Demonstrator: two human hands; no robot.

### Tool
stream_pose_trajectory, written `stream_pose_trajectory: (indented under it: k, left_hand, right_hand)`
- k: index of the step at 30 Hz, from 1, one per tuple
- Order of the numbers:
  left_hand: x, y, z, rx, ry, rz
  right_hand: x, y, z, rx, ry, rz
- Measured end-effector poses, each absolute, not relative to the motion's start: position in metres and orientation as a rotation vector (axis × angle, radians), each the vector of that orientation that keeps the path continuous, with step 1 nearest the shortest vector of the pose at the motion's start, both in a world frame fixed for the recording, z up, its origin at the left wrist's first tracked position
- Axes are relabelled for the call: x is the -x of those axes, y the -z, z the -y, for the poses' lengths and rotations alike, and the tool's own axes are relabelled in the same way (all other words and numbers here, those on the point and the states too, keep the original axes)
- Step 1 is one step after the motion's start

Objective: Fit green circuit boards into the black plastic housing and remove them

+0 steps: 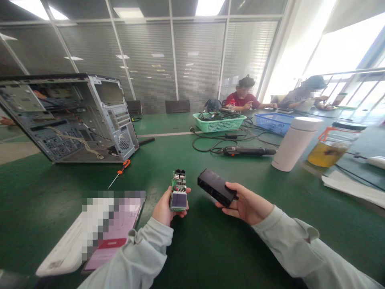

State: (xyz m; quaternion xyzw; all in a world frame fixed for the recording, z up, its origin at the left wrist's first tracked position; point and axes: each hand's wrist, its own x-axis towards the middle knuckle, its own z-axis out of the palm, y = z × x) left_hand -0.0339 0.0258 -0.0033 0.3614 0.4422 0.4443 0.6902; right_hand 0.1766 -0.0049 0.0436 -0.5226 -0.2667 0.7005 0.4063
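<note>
A green circuit board (179, 185) with a small grey screen at its near end is gripped in my left hand (165, 208), screen side up. My right hand (248, 204) holds a black rectangular casing (215, 186) by its near end, tilted above the table. A gap separates the board from the casing. Left of the board, a screwdriver (120, 171) with an orange and black handle lies on the green table. Nearest my left sleeve are a white device (64, 241) and a pink-screened phone or tablet (120, 237), both partly blurred out.
An opened computer case (102, 120) stands at left. Beyond my hands lie a black electric screwdriver (246, 151), a green basket (221, 126) of cables and a blue basket (270, 123). A white bottle (296, 144) and a jar (331, 148) stand right. Two people sit at the far side.
</note>
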Motion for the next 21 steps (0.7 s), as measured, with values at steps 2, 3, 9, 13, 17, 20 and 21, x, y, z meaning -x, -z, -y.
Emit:
stream_pose_trajectory:
  k: [2, 3, 9, 13, 17, 20, 21]
  left_hand:
    - [0.033, 0.000, -0.024, -0.776, -0.985, -0.988]
    - [0.032, -0.002, -0.022, -0.777, -0.983, -0.994]
    - [0.029, -0.008, -0.010, -0.877, -1.064, -0.953]
    - [0.029, -0.006, -0.013, -0.865, -1.049, -0.988]
    - [0.030, -0.002, -0.021, -0.838, -1.002, -1.029]
    - [0.031, 0.003, -0.022, -0.845, -1.026, -1.017]
    - [0.031, 0.004, -0.021, -0.850, -1.031, -1.013]
  right_hand:
    - [-0.174, -0.046, 0.007, 1.216, -1.916, 0.486]
    - [-0.174, -0.047, 0.008, 1.158, -1.992, 0.403]
    - [-0.175, -0.040, 0.012, 0.939, -2.266, 0.323]
    - [-0.174, -0.034, 0.012, 0.897, -2.241, 0.488]
    - [-0.173, -0.024, 0.011, 1.087, -1.728, 1.132]
    - [-0.178, -0.021, 0.012, 1.246, -0.981, 1.636]
    - [-0.183, -0.020, 0.013, 1.319, -0.753, 1.744]
